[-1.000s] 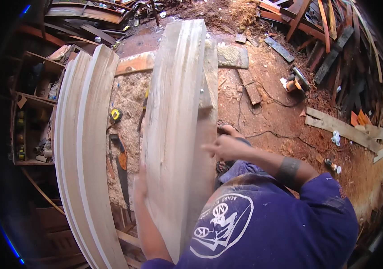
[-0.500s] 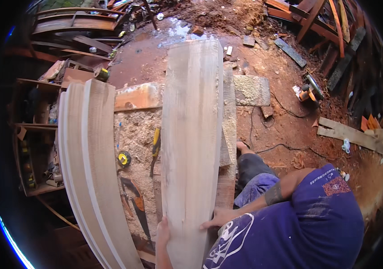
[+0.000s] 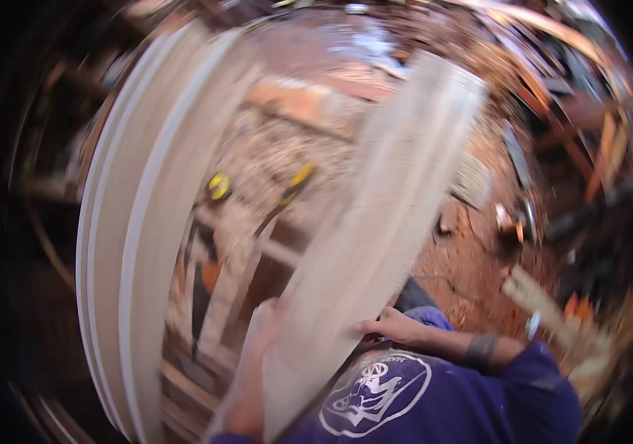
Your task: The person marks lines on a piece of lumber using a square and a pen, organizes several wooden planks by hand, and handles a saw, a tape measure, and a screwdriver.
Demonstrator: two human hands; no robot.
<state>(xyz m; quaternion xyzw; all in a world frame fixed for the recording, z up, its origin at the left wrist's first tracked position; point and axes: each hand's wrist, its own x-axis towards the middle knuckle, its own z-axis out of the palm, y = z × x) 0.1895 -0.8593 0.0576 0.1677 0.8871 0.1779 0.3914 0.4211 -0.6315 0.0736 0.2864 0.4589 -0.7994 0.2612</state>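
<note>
A long, thick wooden plank (image 3: 379,214) slants from my body toward the far right, somewhat blurred. My left hand (image 3: 270,325) grips its left edge near the close end. On the opposite edge my right hand (image 3: 394,327) is closed, with the thumb over the top face; its other fingers are largely hidden. Left of the plank, a yellow tape measure (image 3: 219,186) and a yellow-and-black handled tool (image 3: 298,183) lie among wood shavings. Nearer to me is a dark saw with an orange part (image 3: 209,274).
Several pale planks (image 3: 146,200) stand side by side along the left. A flat board (image 3: 305,103) crosses the bench's far side. On the reddish ground at right lie a power tool (image 3: 516,222) and a notched board (image 3: 546,300). Scrap timber (image 3: 583,133) is piled beyond.
The plank's far end has swung to the right, and the plank now lies slanted in the view. Both hands keep their hold. The whole view has shifted and blurred.
</note>
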